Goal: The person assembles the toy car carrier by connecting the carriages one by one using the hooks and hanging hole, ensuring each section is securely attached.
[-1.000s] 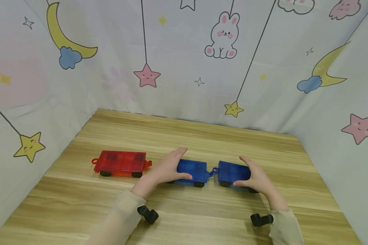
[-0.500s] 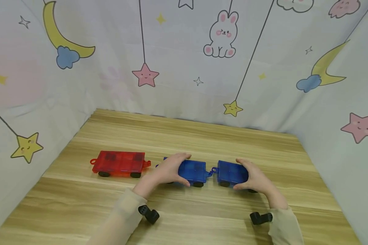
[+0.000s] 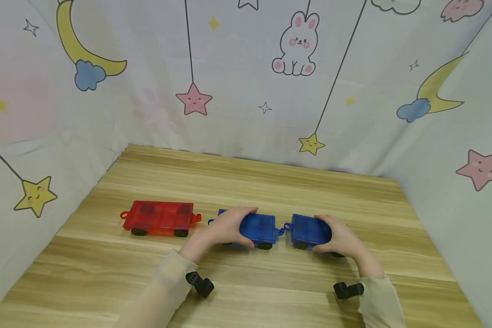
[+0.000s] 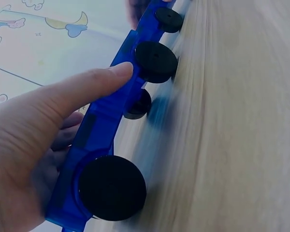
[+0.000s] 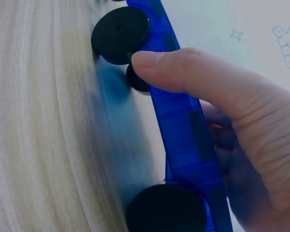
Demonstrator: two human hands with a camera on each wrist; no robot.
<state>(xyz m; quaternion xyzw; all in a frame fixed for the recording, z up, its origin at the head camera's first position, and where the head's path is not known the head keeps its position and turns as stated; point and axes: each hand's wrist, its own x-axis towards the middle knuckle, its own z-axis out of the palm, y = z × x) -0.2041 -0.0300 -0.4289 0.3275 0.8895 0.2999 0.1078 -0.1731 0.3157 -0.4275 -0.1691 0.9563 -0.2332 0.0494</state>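
Note:
Two translucent blue toy train cars with black wheels stand end to end at mid-table in the head view. My left hand (image 3: 228,228) grips the left blue car (image 3: 260,228) across its width, thumb on the near side. In the left wrist view that thumb (image 4: 99,84) lies along the car's side between the wheels. My right hand (image 3: 339,236) holds the right blue car (image 3: 307,229) the same way, its thumb (image 5: 179,70) on the side wall. Between the cars, the left one's hook (image 3: 279,232) is right at the right one's ring (image 3: 288,227).
A translucent red toy train car (image 3: 161,216), with a ring on its left end and a hook on its right, stands left of the blue ones. The wooden table (image 3: 262,291) is bordered by a white printed curtain (image 3: 238,132) at the back and sides.
Both hands settle onto the blue cars, the right hand's fingers drawing slightly closer round its car. The cars stay nearly in place, and the red car has not moved.

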